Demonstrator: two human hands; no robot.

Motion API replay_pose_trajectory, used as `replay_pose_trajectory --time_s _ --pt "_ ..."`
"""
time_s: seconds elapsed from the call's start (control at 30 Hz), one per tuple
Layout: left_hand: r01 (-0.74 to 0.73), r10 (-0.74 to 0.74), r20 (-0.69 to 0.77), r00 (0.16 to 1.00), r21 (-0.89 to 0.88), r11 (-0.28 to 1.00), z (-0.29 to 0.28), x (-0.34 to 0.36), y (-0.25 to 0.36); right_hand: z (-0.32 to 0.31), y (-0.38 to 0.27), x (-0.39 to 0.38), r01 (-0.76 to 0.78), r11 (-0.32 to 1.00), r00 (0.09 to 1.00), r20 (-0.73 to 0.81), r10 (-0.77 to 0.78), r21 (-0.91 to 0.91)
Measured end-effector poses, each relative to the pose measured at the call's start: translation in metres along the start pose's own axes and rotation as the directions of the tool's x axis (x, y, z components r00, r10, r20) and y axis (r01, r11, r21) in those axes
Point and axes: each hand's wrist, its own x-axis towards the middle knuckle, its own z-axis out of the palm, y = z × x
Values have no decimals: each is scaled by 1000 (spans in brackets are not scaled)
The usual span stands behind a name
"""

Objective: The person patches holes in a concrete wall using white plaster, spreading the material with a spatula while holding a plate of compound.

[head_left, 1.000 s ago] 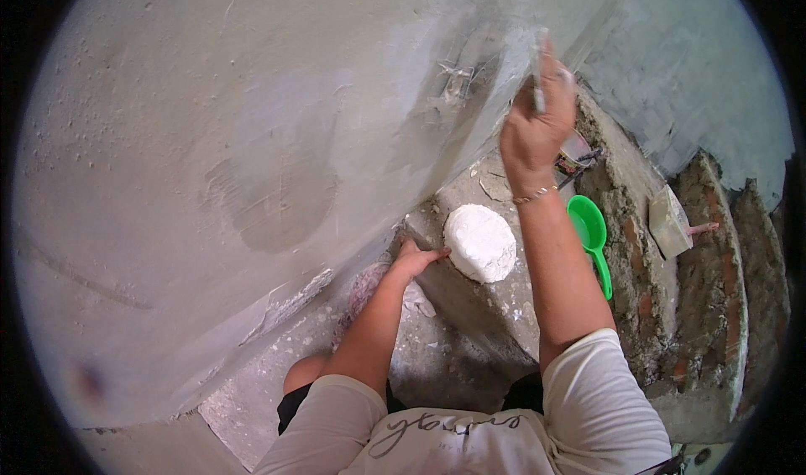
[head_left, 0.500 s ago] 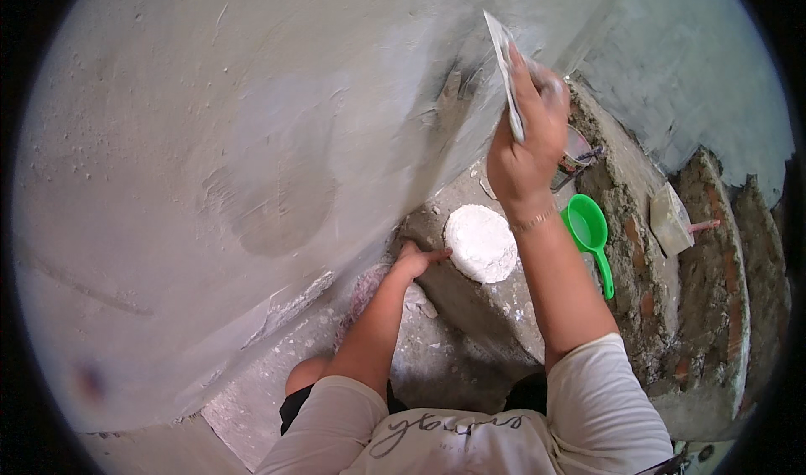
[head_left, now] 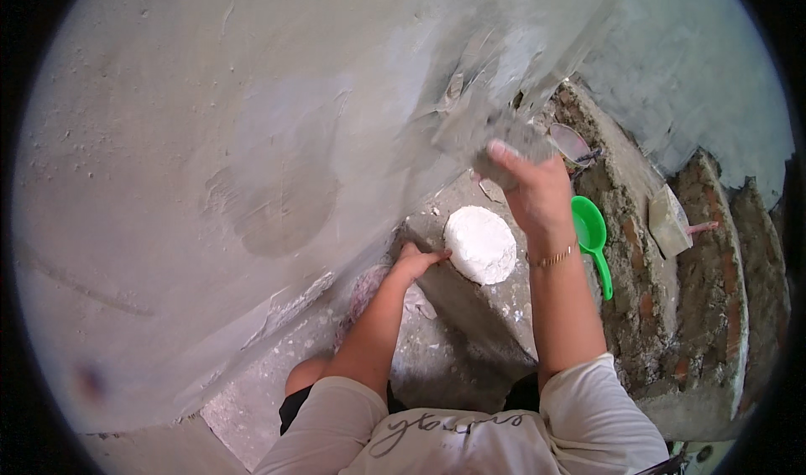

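Observation:
My right hand (head_left: 537, 185) grips a flat, thin putty scraper (head_left: 483, 131), its blade smeared by motion and lying close against the grey plastered wall (head_left: 277, 122). Whether the blade's edge touches the wall I cannot tell. Lower and to the left, my left hand (head_left: 417, 262) rests on the edge of a step, fingers spread and holding nothing. One fingertip reaches the side of a round white mass of putty (head_left: 480, 245) that sits on the step.
Right of my forearm lies a green dipper (head_left: 590, 223) with a long handle. Beyond it are a round tub (head_left: 571, 143) and a pale block-shaped thing (head_left: 670, 221) with a pinkish handle. Rough brick-and-mortar steps (head_left: 705, 265) climb at the right. A pinkish cloth (head_left: 365, 294) lies by my left forearm.
My right hand has come down with the scraper, whose blade has swung from upright to slanting leftward across the wall. Fresh smears show on the wall above. My left hand stays in place.

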Motion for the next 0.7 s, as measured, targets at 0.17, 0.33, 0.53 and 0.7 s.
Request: replay_pose_trajectory --time_s 0.17,0.33,0.53,0.7 --pt "-36 53 179 982 -94 995 12 -23 32 -4 7 46 -124 881 987 -38 158 457" --pt "-51 51 -5 999 -21 998 3 3 -2 3 73 56 -235 864 957 -51 286 445" --pt "-89 91 41 995 -56 994 7 9 -8 -47 92 15 -310 887 925 -107 364 341" --pt "-20 23 73 997 -42 999 7 11 -12 -30 8 20 158 973 896 -389 -212 -167"
